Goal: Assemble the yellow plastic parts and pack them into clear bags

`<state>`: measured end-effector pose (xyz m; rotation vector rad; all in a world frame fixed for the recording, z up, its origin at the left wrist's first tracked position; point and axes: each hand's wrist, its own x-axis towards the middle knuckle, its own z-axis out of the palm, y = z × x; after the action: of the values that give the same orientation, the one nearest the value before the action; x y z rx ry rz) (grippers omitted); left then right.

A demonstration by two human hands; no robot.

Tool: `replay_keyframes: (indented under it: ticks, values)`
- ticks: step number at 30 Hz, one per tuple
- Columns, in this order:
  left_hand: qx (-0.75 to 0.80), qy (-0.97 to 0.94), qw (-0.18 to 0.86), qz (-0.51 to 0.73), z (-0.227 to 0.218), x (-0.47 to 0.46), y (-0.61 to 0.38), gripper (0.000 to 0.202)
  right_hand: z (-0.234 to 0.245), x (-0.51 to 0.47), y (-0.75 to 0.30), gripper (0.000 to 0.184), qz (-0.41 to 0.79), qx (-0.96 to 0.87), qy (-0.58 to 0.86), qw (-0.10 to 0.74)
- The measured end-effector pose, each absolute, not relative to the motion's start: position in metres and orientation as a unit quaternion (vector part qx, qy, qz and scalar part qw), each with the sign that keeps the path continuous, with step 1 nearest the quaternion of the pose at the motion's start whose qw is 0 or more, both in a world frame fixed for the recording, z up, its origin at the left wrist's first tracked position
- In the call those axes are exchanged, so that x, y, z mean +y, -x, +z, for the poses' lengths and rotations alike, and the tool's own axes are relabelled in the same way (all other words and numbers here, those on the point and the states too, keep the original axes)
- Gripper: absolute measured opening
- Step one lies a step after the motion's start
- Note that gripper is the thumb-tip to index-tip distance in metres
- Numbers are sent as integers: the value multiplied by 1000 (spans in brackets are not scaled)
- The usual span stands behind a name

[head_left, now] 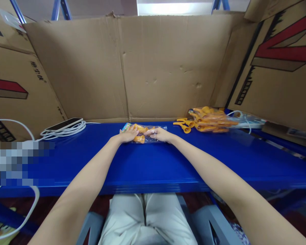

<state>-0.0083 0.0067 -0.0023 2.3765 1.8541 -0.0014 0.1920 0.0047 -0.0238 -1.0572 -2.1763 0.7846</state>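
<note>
A clear plastic bag (155, 139) with a colourful printed end lies flat on the blue tabletop. Inside it are orange pipe-shaped plastic pieces (139, 139) with flared cup ends. My left hand (128, 135) rests over the printed end, its fingers stretched across the bag. At the other end, my right hand (162, 134) has its fingers bent around the film, and the fingertips are partly lost in the plastic's shine. To the right, a few loose orange pipe-shaped pieces (185, 128) lie beside a larger clear bag full of similar orange pieces (210, 119).
Cardboard walls (168, 68) enclose the blue table (153, 166) at the back and both sides. A phone (63, 125) lies on a coiled white cable (75, 131) at left. More white cable (242, 115) sits at the far right. A blurred patch covers the left edge.
</note>
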Motion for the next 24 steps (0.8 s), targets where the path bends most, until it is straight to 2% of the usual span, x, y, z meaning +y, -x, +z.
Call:
replay_keyframes:
  ticks: [6,10,14,18,24]
  values:
    - [620,-782,65,2,-5,13,12,63,-15,6,-204,44,231,-796,470,305]
    - [633,-773,42,24,-10,22,21,62,-2,5,-232,41,47,-724,617,306]
    - [657,-753,34,31,-12,29,32,62,3,0,-262,35,-76,-622,751,208]
    - [666,-745,33,39,-12,31,40,63,1,0,-277,34,-61,-580,802,129]
    - [647,-762,23,27,-17,41,45,65,-7,19,-281,34,69,-624,751,202]
